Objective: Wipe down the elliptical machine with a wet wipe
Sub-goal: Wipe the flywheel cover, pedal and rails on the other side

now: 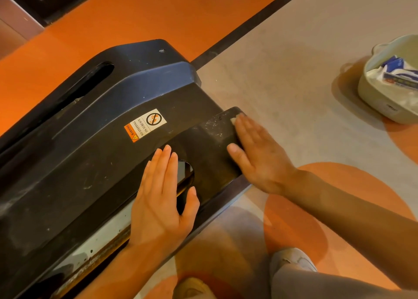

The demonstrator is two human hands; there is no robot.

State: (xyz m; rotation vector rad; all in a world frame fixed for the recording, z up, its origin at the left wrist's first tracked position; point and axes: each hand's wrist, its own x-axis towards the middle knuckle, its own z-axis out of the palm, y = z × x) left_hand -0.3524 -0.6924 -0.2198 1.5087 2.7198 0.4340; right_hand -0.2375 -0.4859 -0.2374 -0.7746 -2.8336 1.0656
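Bare forearms, grey trousers [328, 283]

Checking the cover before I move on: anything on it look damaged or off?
Yes. The black cover carries whitish scuffs and specks, densest on the corner beside the right hand, which presses the wipe there. No cracks show.
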